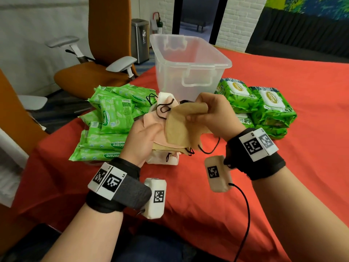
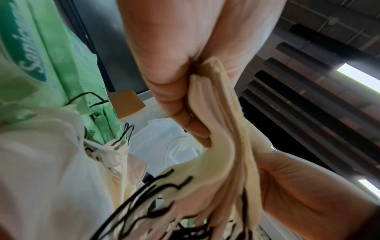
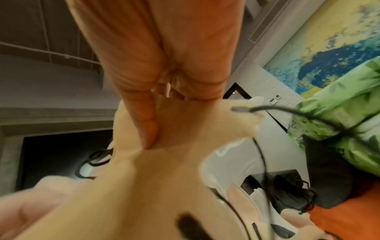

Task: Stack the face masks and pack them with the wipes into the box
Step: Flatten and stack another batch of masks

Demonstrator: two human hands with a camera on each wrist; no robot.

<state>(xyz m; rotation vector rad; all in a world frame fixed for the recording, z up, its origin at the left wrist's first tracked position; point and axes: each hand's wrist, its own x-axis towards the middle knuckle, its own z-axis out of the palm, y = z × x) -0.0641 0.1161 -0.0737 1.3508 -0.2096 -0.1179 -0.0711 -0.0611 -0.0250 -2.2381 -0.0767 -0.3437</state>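
Left hand (image 1: 143,140) is gripping a small stack of pink and tan face masks (image 1: 160,146) from below, fingers curled round the edges. Right hand (image 1: 213,112) is pinching the top tan mask (image 1: 181,125), laying it onto that stack (black ear loops are dangling). More masks are lying underneath on the red table (image 1: 283,167). Clear box (image 1: 188,61) is standing just beyond, far side; small wipes packs (image 1: 111,118) left, big wipes packs (image 1: 264,104) right. Risk: loops snagging and dragging layers askew, loose stack slipping.
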